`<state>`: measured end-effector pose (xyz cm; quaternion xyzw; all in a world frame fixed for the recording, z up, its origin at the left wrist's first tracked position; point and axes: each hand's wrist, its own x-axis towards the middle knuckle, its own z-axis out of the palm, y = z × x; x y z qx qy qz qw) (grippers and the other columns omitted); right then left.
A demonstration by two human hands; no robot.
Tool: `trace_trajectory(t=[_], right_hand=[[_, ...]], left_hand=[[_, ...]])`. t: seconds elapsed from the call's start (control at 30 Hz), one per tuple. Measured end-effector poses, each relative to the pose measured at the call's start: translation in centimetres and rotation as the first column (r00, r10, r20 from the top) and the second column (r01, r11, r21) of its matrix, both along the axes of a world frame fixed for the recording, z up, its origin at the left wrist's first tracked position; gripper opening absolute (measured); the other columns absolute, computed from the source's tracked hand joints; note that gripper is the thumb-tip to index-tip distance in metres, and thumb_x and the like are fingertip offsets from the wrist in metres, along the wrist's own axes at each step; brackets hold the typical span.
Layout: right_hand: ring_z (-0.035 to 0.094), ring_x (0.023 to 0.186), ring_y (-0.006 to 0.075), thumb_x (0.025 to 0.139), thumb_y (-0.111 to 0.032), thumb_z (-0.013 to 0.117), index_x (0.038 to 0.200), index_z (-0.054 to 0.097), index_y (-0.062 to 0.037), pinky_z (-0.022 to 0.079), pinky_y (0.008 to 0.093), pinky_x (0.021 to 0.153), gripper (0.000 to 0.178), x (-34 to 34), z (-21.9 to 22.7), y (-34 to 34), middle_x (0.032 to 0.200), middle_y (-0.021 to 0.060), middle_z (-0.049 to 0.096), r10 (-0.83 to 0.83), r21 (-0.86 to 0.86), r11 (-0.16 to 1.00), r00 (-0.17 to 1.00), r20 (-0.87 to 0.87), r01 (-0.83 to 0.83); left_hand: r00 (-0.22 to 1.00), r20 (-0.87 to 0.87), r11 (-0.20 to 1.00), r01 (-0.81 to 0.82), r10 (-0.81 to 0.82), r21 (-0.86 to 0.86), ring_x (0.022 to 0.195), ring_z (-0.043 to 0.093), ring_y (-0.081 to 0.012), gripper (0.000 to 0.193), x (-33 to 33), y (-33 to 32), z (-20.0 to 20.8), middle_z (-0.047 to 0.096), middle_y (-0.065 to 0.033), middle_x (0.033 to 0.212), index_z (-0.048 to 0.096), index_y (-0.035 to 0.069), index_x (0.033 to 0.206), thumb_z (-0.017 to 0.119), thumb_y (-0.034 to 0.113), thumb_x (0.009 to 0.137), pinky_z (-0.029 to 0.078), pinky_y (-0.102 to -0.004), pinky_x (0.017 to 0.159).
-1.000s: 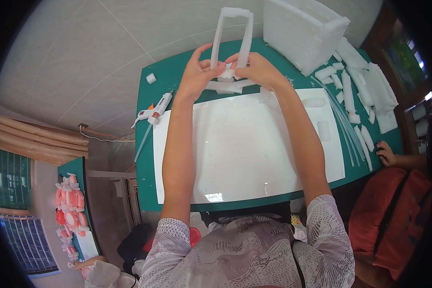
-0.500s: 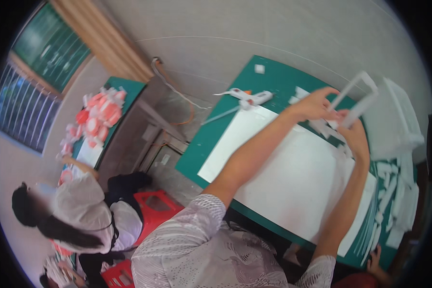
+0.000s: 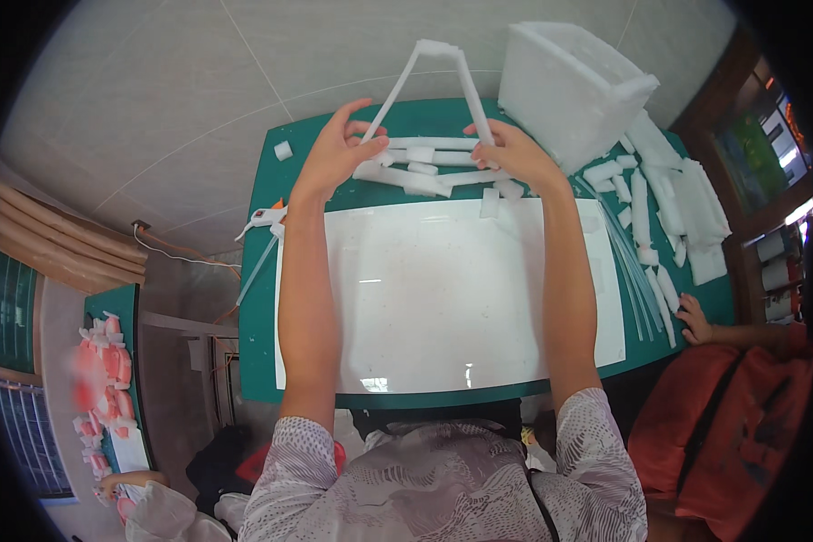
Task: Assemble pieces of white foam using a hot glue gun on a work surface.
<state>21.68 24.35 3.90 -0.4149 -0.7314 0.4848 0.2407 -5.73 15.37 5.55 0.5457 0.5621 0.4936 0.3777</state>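
A white foam frame point(image 3: 438, 48), made of strips joined into a narrow-topped arch, stands up at the far side of the green table. My left hand point(image 3: 334, 154) pinches the lower end of its left leg, some fingers spread outward. Around the lower end of the other leg, my right hand point(image 3: 521, 155) is closed. Between my hands, loose white foam strips point(image 3: 429, 156) lie across the table just beyond a glossy white board point(image 3: 452, 289). Both my forearms reach over this board.
A large white foam box point(image 3: 569, 95) stands back right, with foam pieces point(image 3: 640, 212) and thin clear rods point(image 3: 641, 280) below it. A glue gun point(image 3: 266, 217) lies left. Another person's hand point(image 3: 694, 318) rests at the right edge. Pink-white pieces point(image 3: 108, 370) cover another table.
My view has swung, bringing the table square in front of me. My hands are farther apart, one at each leg of the foam frame, which now stands upright over the loose strips.
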Motion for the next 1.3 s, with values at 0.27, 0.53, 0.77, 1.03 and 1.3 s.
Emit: trace_trajectory(t=[0.27,0.53,0.77,1.03,1.3], right_hand=[[0.062,0.108,0.0208,0.092,-0.024,0.065,0.148,0.029,-0.0059,0.050,0.0319,0.093,0.070,-0.7,-0.9,-0.6,0.124,0.0127,0.059,0.135,-0.177,0.959,0.904,-0.406,-0.222],[0.063,0.113,0.0317,0.095,-0.017,0.063,0.123,0.049,0.0008,0.052,0.0330,0.100,0.036,-4.0,-3.2,-0.1,0.123,0.0207,0.058,-0.085,-0.387,0.856,0.645,-0.760,-0.342],[0.060,0.117,0.0322,0.096,-0.016,0.062,0.123,0.049,0.0018,0.051,0.0337,0.101,0.036,-4.5,-3.8,-0.2,0.126,0.0206,0.057,-0.137,-0.405,0.835,0.573,-0.808,-0.372],[0.056,0.121,0.0372,0.095,-0.019,0.064,0.139,0.040,-0.0016,0.048,0.0405,0.103,0.054,-2.9,-4.4,0.5,0.135,0.0218,0.050,-0.111,-0.396,0.843,0.603,-0.790,-0.363],[0.057,0.118,0.0355,0.094,-0.019,0.064,0.139,0.040,0.0001,0.049,0.0393,0.101,0.054,-1.8,-5.8,1.7,0.135,0.0228,0.050,-0.247,-0.484,0.835,0.607,-0.755,-0.262]], left_hand=[[0.985,-0.116,0.992,0.127,-0.124,0.018,0.093,0.065,-0.0132,0.068,0.8,-0.8,0.3,0.067,-0.0118,0.112,0.040,0.003,0.142,0.074,0.010,0.084,0.048,-0.0277,0.087],[0.997,-0.036,0.988,0.080,-0.075,0.135,0.102,0.063,-0.0171,0.070,1.4,0.4,-0.1,0.054,-0.0134,0.135,0.042,0.005,0.141,0.076,0.007,0.080,0.050,-0.0295,0.086],[0.900,-0.433,0.937,0.106,0.052,0.332,0.113,0.059,-0.0256,0.094,3.2,-0.2,-0.1,0.051,-0.0104,0.141,0.034,0.016,0.149,0.083,0.006,0.070,0.051,-0.0376,0.095],[0.926,-0.315,0.879,-0.036,0.209,0.476,0.119,0.058,-0.0272,0.091,2.1,0.4,-0.8,0.055,-0.0115,0.137,0.031,0.017,0.151,0.079,0.002,0.075,0.049,-0.0395,0.099],[0.844,-0.407,0.839,-0.088,0.349,0.536,0.123,0.055,-0.0295,0.089,0.0,0.4,-1.0,0.052,-0.0112,0.141,0.031,0.017,0.151,0.074,-0.005,0.076,0.047,-0.0425,0.101]])
